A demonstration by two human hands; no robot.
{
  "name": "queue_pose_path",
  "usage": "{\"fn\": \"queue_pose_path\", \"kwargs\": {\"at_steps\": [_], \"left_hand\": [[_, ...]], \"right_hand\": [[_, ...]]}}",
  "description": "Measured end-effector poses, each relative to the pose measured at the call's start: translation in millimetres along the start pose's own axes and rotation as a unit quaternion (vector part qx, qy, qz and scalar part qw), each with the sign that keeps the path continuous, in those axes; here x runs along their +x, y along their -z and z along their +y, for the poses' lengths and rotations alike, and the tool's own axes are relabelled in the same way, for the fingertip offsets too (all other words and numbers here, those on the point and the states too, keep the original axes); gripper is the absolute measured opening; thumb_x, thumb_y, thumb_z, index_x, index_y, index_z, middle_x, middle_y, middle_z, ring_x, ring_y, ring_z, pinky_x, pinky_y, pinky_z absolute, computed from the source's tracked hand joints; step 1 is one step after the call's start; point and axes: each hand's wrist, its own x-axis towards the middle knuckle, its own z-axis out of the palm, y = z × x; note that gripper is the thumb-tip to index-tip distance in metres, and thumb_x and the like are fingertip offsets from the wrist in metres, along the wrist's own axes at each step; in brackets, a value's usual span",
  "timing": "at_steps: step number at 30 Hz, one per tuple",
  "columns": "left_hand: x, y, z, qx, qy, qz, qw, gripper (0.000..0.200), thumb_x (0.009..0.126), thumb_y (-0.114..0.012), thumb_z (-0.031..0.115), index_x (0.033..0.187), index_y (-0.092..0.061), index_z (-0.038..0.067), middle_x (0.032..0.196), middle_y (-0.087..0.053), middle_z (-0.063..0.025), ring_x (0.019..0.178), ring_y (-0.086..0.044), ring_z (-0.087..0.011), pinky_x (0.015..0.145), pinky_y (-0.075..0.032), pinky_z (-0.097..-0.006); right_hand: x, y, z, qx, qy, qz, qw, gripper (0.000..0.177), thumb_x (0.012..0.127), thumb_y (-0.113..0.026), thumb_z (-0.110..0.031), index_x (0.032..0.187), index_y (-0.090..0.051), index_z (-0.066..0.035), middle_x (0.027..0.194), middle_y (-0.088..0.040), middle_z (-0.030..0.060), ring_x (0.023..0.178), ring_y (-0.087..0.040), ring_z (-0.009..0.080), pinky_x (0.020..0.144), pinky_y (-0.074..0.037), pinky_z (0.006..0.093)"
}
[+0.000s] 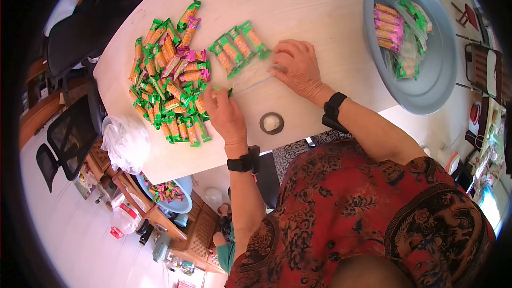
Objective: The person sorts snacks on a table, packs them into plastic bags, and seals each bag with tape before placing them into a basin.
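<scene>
Wrapped snack sticks (168,82) in green and purple packets, showing orange-yellow contents, lie in a loose pile on the left of the pale table. At the pile's right edge is my left hand (226,117), its fingers bent; a green packet end shows beside the fingertips. A short row of green snack packets (239,49), slightly blurred, lies side by side between my hands. Just right of that row rests my right hand (297,69), fingers curled down toward the tabletop. What its fingertips hold, if anything, is hidden.
A roll of tape (271,123) lies near the table's front edge. On the right stands a grey-blue basin (448,69) with bagged snacks (408,37). A white plastic bag (125,144) hangs at the left edge, above a blue tub (185,192) of more packets.
</scene>
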Motion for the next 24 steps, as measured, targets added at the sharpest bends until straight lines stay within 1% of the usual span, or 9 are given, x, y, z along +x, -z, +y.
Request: {"fn": "queue_pose_path", "kwargs": {"at_steps": [3,5,7,11,15,16,18,21,24], "left_hand": [[-3.5,-0.6,-0.1,0.009,-0.029,-0.005,1.0,0.026,0.078,-0.065,-0.005,0.103,-0.062,0.001,0.13,-0.049,-0.0203,0.112,-0.054,-0.0371,0.094,-0.046,-0.0421],[-8.4,-1.7,-0.2,0.003,-0.035,-0.005,0.999,0.024,0.078,-0.064,-0.006,0.102,-0.062,0.001,0.129,-0.049,-0.02,0.112,-0.054,-0.0369,0.094,-0.046,-0.0422],[-17.3,0.5,-1.5,-0.048,-0.013,0.025,0.998,0.023,0.078,-0.065,-0.007,0.1,-0.062,0.001,0.129,-0.05,-0.0194,0.111,-0.055,-0.0346,0.093,-0.047,-0.0402],[-41.8,14.4,12.3,-0.069,-0.015,0.064,0.995,0.021,0.078,-0.066,-0.008,0.097,-0.064,0.0,0.128,-0.051,-0.0186,0.109,-0.056,-0.032,0.089,-0.049,-0.0376],[-59.6,16.5,40.9,-0.135,-0.11,-0.033,0.984,0.02,0.075,-0.067,-0.01,0.093,-0.065,-0.001,0.124,-0.055,-0.0172,0.101,-0.059,-0.0298,0.079,-0.052,-0.0339],[-59.4,14.9,46.2,-0.135,-0.108,-0.034,0.984,0.02,0.075,-0.067,-0.01,0.093,-0.065,-0.001,0.124,-0.055,-0.0172,0.101,-0.059,-0.0298,0.079,-0.052,-0.0339],[-50.4,11.1,56.9,-0.152,-0.162,-0.1,0.97,0.021,0.075,-0.066,-0.009,0.094,-0.064,0.0,0.123,-0.057,-0.0173,0.1,-0.06,-0.0306,0.079,-0.052,-0.0339],[-37.9,6.4,59.1,-0.118,-0.165,-0.119,0.972,0.018,0.076,-0.065,-0.006,0.093,-0.063,0.0,0.122,-0.058,-0.0185,0.1,-0.061,-0.0319,0.08,-0.053,-0.0349],[-25.4,3.3,54.1,-0.09,-0.186,-0.104,0.973,0.016,0.078,-0.064,-0.004,0.093,-0.062,-0.001,0.122,-0.058,-0.0197,0.099,-0.061,-0.0326,0.08,-0.053,-0.036]], "right_hand": [[0.6,0.1,-1.4,0.01,0.018,0.02,1.0,0.024,0.068,-0.078,-0.016,0.085,-0.061,-0.015,0.103,-0.06,0.0002,0.111,-0.054,0.0212,0.094,-0.038,0.0424],[1.5,1.0,-1.9,0.001,0.04,0.018,0.999,0.022,0.068,-0.078,-0.014,0.082,-0.061,-0.015,0.098,-0.059,-0.0002,0.106,-0.055,0.0211,0.092,-0.04,0.0412],[1.5,3.4,-2.4,0.004,0.044,0.015,0.999,0.021,0.068,-0.077,-0.014,0.081,-0.061,-0.015,0.095,-0.058,-0.0001,0.102,-0.056,0.0212,0.09,-0.04,0.0406],[0.5,3.6,-0.5,0.03,0.047,0.019,0.998,0.017,0.069,-0.077,-0.014,0.078,-0.062,-0.015,0.087,-0.056,0.0002,0.093,-0.056,0.0215,0.087,-0.042,0.0392],[0.2,2.6,0.6,0.036,0.042,0.011,0.998,0.017,0.07,-0.077,-0.017,0.077,-0.062,-0.015,0.086,-0.057,0.0001,0.092,-0.056,0.0215,0.086,-0.042,0.0389],[-0.1,2.4,1.0,0.041,0.036,0.006,0.999,0.017,0.07,-0.078,-0.017,0.079,-0.064,-0.015,0.086,-0.057,0.0002,0.091,-0.056,0.0219,0.085,-0.042,0.0389],[-0.8,2.0,2.0,0.044,0.03,0.0,0.999,0.017,0.07,-0.078,-0.017,0.08,-0.065,-0.015,0.086,-0.057,0.0002,0.091,-0.056,0.0223,0.085,-0.042,0.0389],[-0.8,0.9,3.6,0.041,0.031,0.005,0.999,0.016,0.073,-0.076,-0.02,0.08,-0.063,-0.015,0.084,-0.058,-0.0002,0.089,-0.056,0.0217,0.084,-0.042,0.0388],[0.1,0.5,2.9,0.042,0.033,0.003,0.999,0.015,0.075,-0.075,-0.021,0.082,-0.064,-0.015,0.084,-0.058,-0.0003,0.088,-0.056,0.0214,0.084,-0.042,0.0384]]}}
